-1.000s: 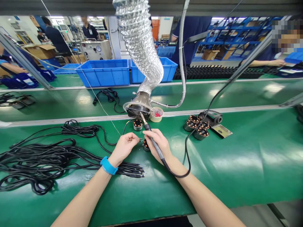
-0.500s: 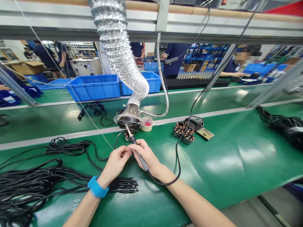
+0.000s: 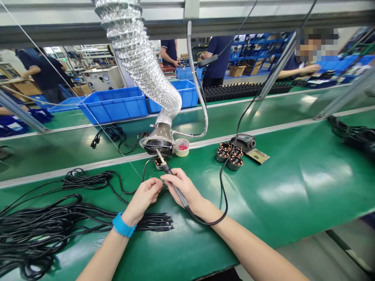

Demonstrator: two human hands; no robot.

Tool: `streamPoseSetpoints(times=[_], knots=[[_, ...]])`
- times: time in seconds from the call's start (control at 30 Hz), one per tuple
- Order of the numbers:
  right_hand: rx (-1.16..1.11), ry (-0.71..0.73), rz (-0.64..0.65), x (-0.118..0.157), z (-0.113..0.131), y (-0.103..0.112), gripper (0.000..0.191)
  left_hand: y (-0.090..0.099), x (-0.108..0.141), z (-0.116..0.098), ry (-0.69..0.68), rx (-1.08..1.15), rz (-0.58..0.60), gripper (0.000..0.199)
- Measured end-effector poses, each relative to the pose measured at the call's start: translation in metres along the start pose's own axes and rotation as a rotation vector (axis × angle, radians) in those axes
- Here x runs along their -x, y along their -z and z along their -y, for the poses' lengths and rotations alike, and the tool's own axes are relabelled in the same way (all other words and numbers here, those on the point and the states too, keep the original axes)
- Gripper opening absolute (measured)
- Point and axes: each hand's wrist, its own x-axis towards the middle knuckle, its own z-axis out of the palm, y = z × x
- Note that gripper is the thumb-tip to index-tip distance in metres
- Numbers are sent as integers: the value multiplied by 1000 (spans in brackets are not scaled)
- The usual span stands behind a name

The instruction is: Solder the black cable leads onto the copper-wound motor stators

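Note:
My right hand (image 3: 184,189) is closed around a soldering iron (image 3: 176,191), whose tip points up and away toward the fan under the duct. Beside it my left hand (image 3: 146,193), with a blue band on the wrist, has its fingers pinched together; what they hold is too small to make out. Thin wire ends show between the two hands. Just beyond them a copper-wound stator (image 3: 159,164) sits below the black fan (image 3: 158,147). A bundle of black cables (image 3: 155,221) lies under my left wrist, cut ends pointing right.
A silver duct (image 3: 140,58) hangs over the bench. Several stators (image 3: 235,162) stand by a metal fixture (image 3: 247,143) on the right. A tape roll (image 3: 182,147) sits by the fan. Behind are blue bins (image 3: 114,105) and several people.
My hands have moved slightly apart, with small wire ends now showing between them. The camera view has shifted a little, and a person at the back left has moved.

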Motion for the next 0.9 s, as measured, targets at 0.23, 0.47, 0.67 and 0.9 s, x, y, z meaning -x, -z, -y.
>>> streamPoseSetpoints(times=[0.23,0.47,0.67,0.9], knots=[[16,-19,-273,-8,12,29,17,-1,0,4,-6,19,-29,33],[-72,7,-310,-3,20,37,32,-4,-2,6,-29,-15,-81,34],[-99,22,-260,-1,18,34,31,-6,1,6,-45,-56,-92,32],[-111,11,-242,-2,18,32,31,-7,0,6,-54,-71,-93,31]])
